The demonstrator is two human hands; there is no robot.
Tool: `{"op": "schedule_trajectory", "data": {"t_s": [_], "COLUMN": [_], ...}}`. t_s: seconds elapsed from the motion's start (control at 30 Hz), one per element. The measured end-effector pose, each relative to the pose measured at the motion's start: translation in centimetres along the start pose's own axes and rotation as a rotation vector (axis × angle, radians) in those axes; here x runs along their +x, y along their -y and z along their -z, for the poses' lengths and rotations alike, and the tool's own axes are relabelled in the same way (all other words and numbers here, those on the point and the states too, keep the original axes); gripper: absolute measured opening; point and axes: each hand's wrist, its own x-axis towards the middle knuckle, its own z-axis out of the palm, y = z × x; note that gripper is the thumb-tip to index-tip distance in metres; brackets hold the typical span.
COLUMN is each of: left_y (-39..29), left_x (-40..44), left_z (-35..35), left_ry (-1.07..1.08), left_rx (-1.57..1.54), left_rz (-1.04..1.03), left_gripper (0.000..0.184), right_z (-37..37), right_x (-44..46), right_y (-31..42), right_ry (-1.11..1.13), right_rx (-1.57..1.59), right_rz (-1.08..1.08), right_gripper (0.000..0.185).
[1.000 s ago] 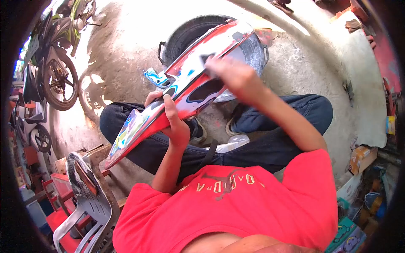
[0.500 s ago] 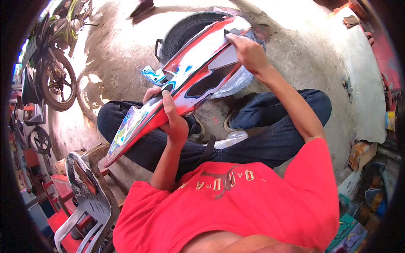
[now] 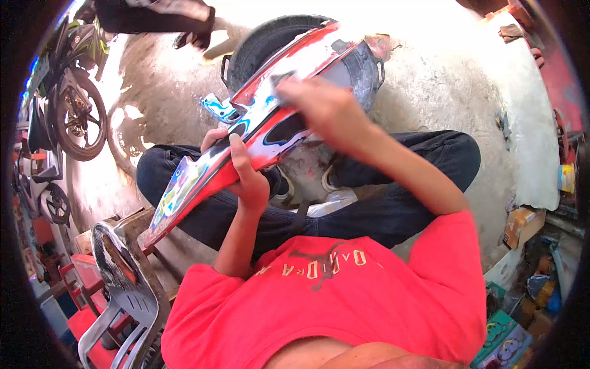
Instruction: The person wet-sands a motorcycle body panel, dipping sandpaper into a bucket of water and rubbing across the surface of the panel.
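A long motorcycle body panel (image 3: 286,132), patterned in red, white, black and blue, lies slanted across my lap and over a black tub (image 3: 241,50). My left hand (image 3: 244,169) grips the panel near its middle, the thumb on top. On the panel's upper face my right hand (image 3: 326,114) presses a small dark piece of sandpaper (image 3: 284,78), the fingers closed over it and slightly blurred. A blue-and-white bracket part (image 3: 218,109) juts from the panel's left side.
Parked motorcycles (image 3: 80,114) stand at the left. Below them is a grey plastic chair (image 3: 132,289). Another person's leg (image 3: 157,17) shows at the top left. At the right are a pale board (image 3: 528,135) and a cardboard box (image 3: 522,227).
My right hand has slid the sandpaper down along the panel, toward my left hand. The other person's leg has come further into view. My left hand keeps its grip.
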Motion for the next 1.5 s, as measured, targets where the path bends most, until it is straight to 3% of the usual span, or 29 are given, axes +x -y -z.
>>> {"op": "schedule_trajectory", "data": {"t_s": [0.07, 0.13, 0.27, 0.33, 0.4, 0.47, 0.57, 0.67, 0.8, 0.87, 0.93, 1.0, 1.1, 1.2, 1.3, 1.33, 1.4, 1.5], "left_y": [-0.8, -2.1, -3.2, -2.8, -2.5, -2.0, -2.2, -2.5, -1.6, -1.2, -2.3, -2.6, -1.7, -2.2, -2.4, -2.3, -2.3, -1.8], "left_x": [0.4, 0.8, 0.6, 0.4, 0.2, -0.1, -0.1, -0.2, -0.4, -0.7, 0.0, -0.2, -0.3, -0.3, -0.2, -0.3, -0.7, -0.4], "left_z": [-0.3, -0.6, -1.0, -0.9, -0.9, -0.5, -0.3, -0.1, -0.1, -0.3, -0.5, -0.5, -0.4, -0.8, -0.6, -0.5, -0.3, -0.6], "left_ry": [-0.008, -0.014, 0.006, 0.052, 0.076, 0.129, 0.191, 0.195, 0.165, 0.141, 0.147, 0.139, 0.123, 0.105, 0.109, 0.116, 0.12, 0.115], "left_rx": [-0.075, -0.094, -0.13, -0.162, -0.149, -0.162, -0.085, -0.022, -0.029, -0.138, -0.045, -0.07, -0.086, -0.143, -0.119, -0.105, -0.084, -0.079], "left_rz": [0.098, 0.164, 0.172, 0.143, 0.087, 0.054, -0.004, 0.005, 0.02, 0.097, 0.014, 0.048, 0.019, 0.06, 0.08, 0.067, 0.059, -0.001], "left_gripper": [0.026, 0.026, 0.026, 0.029, 0.03, 0.03, 0.03, 0.029, 0.027, 0.028, 0.029, 0.031, 0.031, 0.031, 0.031, 0.031, 0.031, 0.029], "right_z": [0.5, 0.4, 0.9, 1.1, 1.0, 1.9, 1.4, 1.1, 1.3, 1.6, 1.3, 0.6, 1.3, 1.2, 1.0, 0.5, 0.9, 1.5], "right_x": [0.8, 0.4, 0.5, 0.5, 1.2, 1.6, 1.0, 0.1, 1.3, 1.3, 1.0, -0.3, 0.4, 0.9, 0.5, -0.3, 0.2, 0.3], "right_y": [3.4, 0.4, -6.7, -5.0, 0.9, 3.8, -1.4, -6.5, 1.9, 1.7, -0.6, -5.8, -5.0, 2.4, -0.3, -2.9, -7.2, -4.2], "right_ry": [-0.019, 0.048, 0.137, 0.221, 0.036, 0.043, 0.021, 0.191, 0.035, 0.037, 0.033, 0.187, 0.199, 0.007, 0.01, 0.042, 0.33, 0.22], "right_rx": [0.078, 0.049, -0.172, -0.069, 0.01, 0.098, -0.009, -0.12, 0.079, 0.109, 0.022, -0.165, -0.186, 0.079, 0.077, -0.061, -0.201, -0.158], "right_rz": [0.13, 0.069, -0.318, -0.234, 0.046, 0.185, 0.063, -0.341, 0.069, 0.087, 0.046, -0.283, -0.263, 0.11, 0.099, -0.018, -0.52, -0.236], "right_gripper": [0.041, 0.041, 0.029, 0.039, 0.039, 0.042, 0.043, 0.04, 0.038, 0.037, 0.039, 0.035, 0.036, 0.042, 0.04, 0.04, 0.039, 0.038]}}
